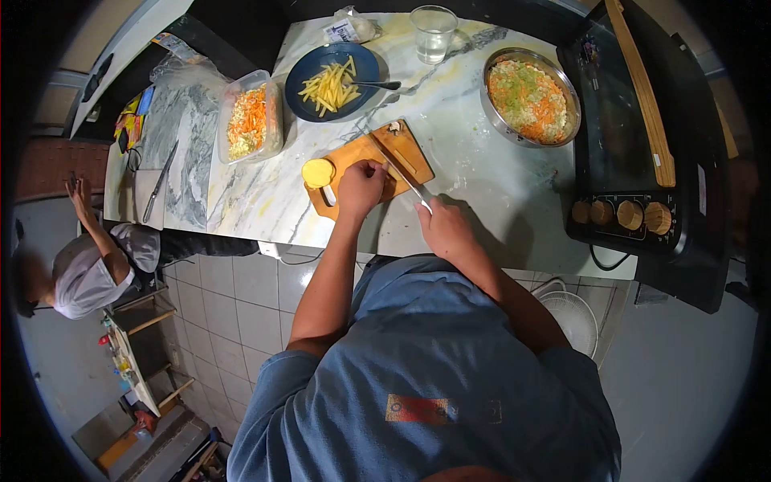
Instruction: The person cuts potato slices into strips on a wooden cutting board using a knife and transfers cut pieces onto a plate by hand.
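Observation:
My right hand (446, 229) is closed around the handle of a knife (407, 178), whose blade lies over a wooden cutting board (414, 153). Just left of the blade, my left hand (363, 186) is closed on the board, its fingertips bent down; what they hold is hidden. A round yellow slice (318, 173) sits at the board's left end. Near the board's top corner is a small dark and pale scrap (395, 126). Behind the board stands a blue plate (299, 88) with pale yellow strips (329, 87) and a fork (377, 84).
A plastic tub (275, 120) of shredded vegetables is at the left, beyond it another knife (161, 181). A metal bowl (491, 100) of shredded vegetables, a glass (434, 36) and a black oven (634, 161) stand behind and right. Another person (96, 265) is at the far left.

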Tool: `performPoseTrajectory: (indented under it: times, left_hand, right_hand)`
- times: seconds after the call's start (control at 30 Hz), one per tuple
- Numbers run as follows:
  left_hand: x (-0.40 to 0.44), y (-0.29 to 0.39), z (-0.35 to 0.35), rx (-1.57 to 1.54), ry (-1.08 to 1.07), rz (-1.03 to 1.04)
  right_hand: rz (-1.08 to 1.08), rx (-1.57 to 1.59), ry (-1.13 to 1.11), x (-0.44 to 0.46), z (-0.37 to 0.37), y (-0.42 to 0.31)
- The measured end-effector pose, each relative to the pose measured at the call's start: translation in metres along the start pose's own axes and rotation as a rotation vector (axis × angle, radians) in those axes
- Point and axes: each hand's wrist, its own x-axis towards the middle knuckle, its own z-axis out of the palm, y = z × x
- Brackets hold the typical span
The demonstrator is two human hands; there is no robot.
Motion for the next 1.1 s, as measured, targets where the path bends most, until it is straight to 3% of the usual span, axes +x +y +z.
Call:
performPoseTrajectory:
  times: [1.03, 1.1]
  left_hand:
    - [0.001, 0.003, -0.005, -0.115, -0.088, -0.055]
    - [0.001, 0.009, -0.011, -0.349, -0.096, -0.165]
  right_hand:
    - [0.07, -0.01, -0.03, 0.0, 0.001, -0.008]
    - [0.075, -0.001, -0.032, -0.001, -0.001, -0.008]
